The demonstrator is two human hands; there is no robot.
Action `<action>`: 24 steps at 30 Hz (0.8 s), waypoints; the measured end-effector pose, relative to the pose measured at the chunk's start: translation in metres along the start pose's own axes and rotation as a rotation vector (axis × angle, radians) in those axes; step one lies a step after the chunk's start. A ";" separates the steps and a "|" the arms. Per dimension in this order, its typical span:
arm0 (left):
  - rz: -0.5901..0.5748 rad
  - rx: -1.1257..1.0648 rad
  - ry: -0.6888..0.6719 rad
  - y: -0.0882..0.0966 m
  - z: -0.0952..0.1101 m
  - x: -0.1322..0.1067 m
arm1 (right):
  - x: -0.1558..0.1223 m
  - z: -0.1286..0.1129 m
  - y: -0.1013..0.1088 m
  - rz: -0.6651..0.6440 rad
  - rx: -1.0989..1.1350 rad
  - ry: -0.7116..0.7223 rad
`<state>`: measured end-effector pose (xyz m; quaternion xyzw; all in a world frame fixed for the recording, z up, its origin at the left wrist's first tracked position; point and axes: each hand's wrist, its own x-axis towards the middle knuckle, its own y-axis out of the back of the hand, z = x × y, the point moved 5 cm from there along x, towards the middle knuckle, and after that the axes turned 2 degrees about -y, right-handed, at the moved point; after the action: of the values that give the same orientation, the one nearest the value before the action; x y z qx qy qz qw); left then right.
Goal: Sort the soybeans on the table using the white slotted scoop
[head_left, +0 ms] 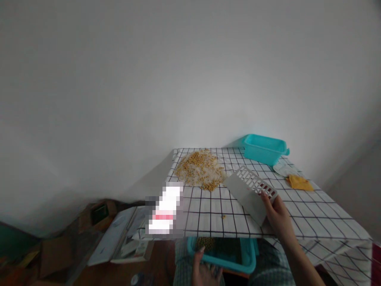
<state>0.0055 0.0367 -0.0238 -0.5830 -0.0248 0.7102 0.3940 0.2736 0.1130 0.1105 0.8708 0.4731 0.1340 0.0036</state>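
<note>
My right hand (276, 214) grips the slotted edge of a white plastic basket-like piece (247, 194), which stands tilted on the table and points toward the pile. My left hand (205, 275) holds the near rim of a teal plastic tub (228, 265) at my lap, with the thumb up over the rim. Yellow beans (206, 243) lie in the tub's left end, below the table's front edge. On the table, a heap of yellow beans mixed with whitish grains (201, 169) spreads out to the left of the white piece.
A second teal tub (264, 149) stands at the back right of the checked tablecloth (205, 214). A clear plastic bag (284, 169) and a yellow cloth (300, 183) lie beside it. A pixelated patch covers the left front corner. Boxes (131, 238) sit on the floor at left.
</note>
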 end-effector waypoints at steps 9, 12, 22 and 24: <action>-0.032 -0.008 0.010 -0.001 0.000 -0.001 | 0.003 0.007 -0.004 -0.101 0.115 -0.094; -0.030 -0.004 0.015 0.000 0.000 0.000 | 0.005 0.008 -0.006 -0.159 0.160 -0.141; -0.023 -0.001 0.031 0.003 0.000 0.004 | 0.030 0.006 -0.006 -0.207 0.250 -0.182; -0.024 -0.005 0.031 0.003 -0.001 0.006 | 0.038 0.010 -0.003 -0.205 0.237 -0.199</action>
<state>0.0042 0.0375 -0.0303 -0.5947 -0.0275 0.6960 0.4015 0.2933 0.1465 0.1092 0.8213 0.5691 -0.0107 -0.0388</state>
